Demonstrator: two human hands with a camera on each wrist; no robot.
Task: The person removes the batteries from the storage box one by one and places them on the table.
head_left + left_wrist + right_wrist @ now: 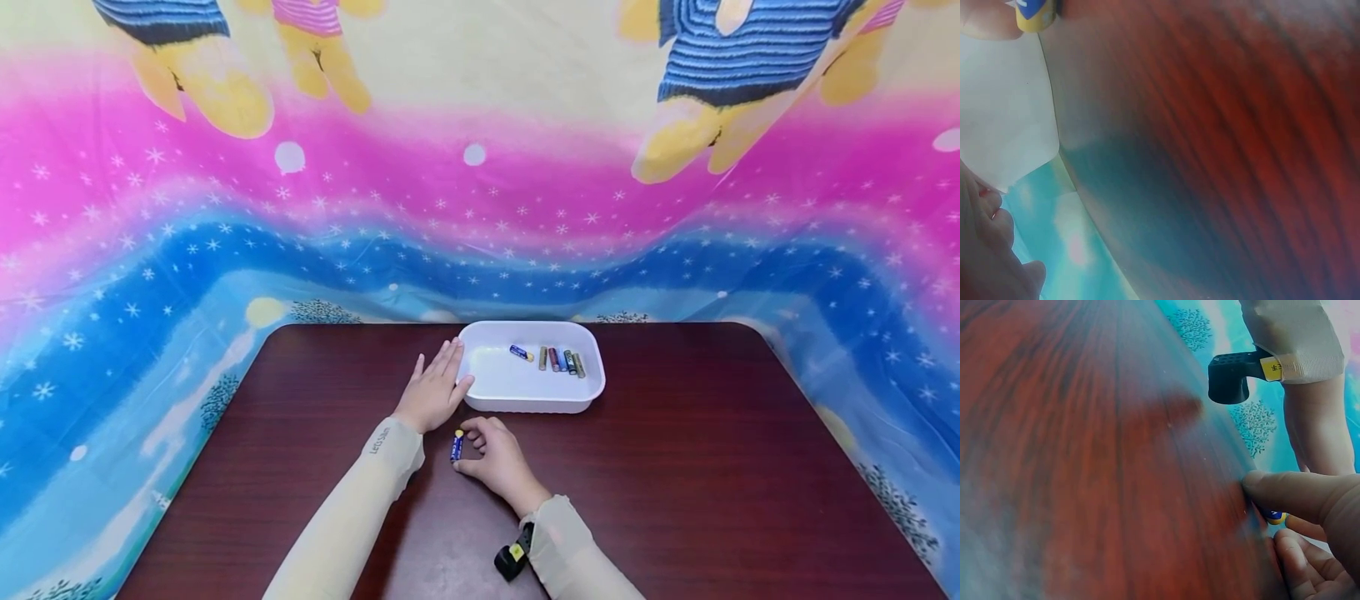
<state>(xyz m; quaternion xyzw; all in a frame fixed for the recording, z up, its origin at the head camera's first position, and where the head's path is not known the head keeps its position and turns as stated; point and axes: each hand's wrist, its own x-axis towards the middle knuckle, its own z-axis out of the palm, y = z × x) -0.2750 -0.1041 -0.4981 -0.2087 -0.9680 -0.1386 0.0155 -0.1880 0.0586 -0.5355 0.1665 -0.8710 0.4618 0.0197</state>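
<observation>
My right hand (501, 460) pinches a blue battery with a yellow end (457, 447) between thumb and fingers, just over or on the table in front of the tray. The same battery (1034, 14) shows at the top of the left wrist view, and a bit of the battery (1275, 517) appears behind the thumb in the right wrist view. A white plastic tray (525, 406) stands at the table's far side. My left hand (433, 393) touches its left end with straight fingers. Inside it, one blue battery (521, 353) lies apart from a row of several batteries (554, 360) at the right.
The dark red-brown wooden table (712, 467) carries the tray near its back edge. Behind it hangs a printed cloth (480, 208) in pink and blue. A black camera (512, 562) is strapped to the right wrist.
</observation>
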